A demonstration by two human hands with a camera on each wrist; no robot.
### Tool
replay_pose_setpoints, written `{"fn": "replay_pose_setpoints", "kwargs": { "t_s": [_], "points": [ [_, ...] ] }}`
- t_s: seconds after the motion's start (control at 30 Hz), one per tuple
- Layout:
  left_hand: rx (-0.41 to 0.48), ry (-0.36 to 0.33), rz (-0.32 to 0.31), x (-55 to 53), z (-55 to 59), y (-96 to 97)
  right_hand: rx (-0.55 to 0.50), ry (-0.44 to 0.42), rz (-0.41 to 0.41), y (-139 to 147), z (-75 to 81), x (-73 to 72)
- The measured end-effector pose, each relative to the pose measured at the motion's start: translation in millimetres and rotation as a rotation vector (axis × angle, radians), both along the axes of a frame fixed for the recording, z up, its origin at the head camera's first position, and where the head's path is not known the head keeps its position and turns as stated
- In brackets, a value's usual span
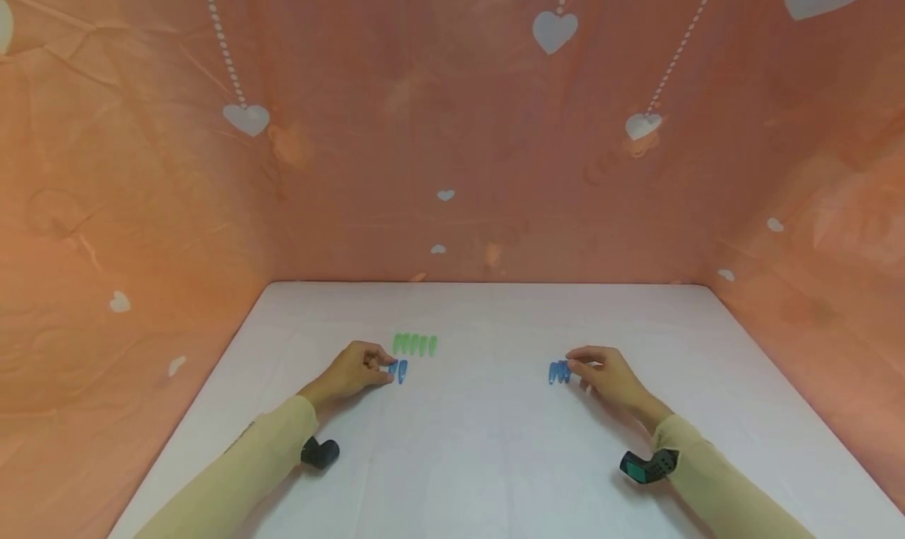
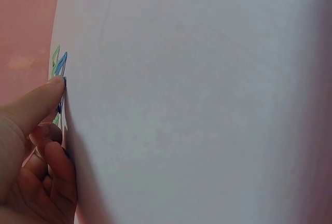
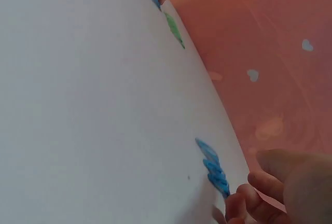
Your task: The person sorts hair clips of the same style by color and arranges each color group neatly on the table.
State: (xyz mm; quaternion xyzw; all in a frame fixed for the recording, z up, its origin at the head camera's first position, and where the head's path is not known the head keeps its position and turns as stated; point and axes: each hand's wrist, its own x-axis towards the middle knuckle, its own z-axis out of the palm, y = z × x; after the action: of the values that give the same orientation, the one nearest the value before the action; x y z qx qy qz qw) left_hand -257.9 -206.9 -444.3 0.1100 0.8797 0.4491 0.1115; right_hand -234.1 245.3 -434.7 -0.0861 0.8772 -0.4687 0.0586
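My left hand [image 1: 359, 368] pinches a small blue teardrop-shaped hair clip [image 1: 392, 369] at the left end of a short blue row. Beside it lies another blue clip [image 1: 402, 372]. In the left wrist view the thumb [image 2: 54, 86] presses at the blue clip and covers part of it. Farther right, my right hand [image 1: 604, 372] holds its fingertips around the end of the rightmost blue clip [image 3: 219, 182] in a second group. That clip overlaps its neighbour in the right wrist view, and another blue clip [image 1: 552, 373] lies left of them.
Just behind the left blue clips, several green clips [image 1: 415, 344] stand side by side in a row. Everything lies on a white tabletop [image 1: 467, 445]. Orange cloth walls [image 1: 459, 130] with pale hearts enclose its back and sides. Dark wrist devices [image 1: 649, 467] sit below both sleeves.
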Motion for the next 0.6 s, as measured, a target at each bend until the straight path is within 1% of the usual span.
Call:
{"fn": "replay_pose_setpoints", "kwargs": {
  "t_s": [0.2,0.3,0.43,0.53,0.6],
  "points": [
    [0.004,-0.004,-0.001,-0.2,-0.4,-0.7,0.015,-0.027,-0.004,1,-4.0,-1.3],
    [0.013,0.003,-0.015,-1.2,-0.4,-2.1,0.066,0.017,-0.006,-2,-3.8,-1.9],
    [0.014,0.013,-0.030,-4.1,-2.1,-4.1,0.168,0.108,-0.025,-8,-3.6,-1.8],
    [0.002,0.020,-0.039,-5.4,-4.3,-4.8,0.206,0.115,-0.048,-14,-3.2,-1.1],
    [-0.003,0.022,-0.043,-5.7,-5.1,-5.1,0.219,0.104,-0.061,-16,-2.8,-0.7]
  ]
}}
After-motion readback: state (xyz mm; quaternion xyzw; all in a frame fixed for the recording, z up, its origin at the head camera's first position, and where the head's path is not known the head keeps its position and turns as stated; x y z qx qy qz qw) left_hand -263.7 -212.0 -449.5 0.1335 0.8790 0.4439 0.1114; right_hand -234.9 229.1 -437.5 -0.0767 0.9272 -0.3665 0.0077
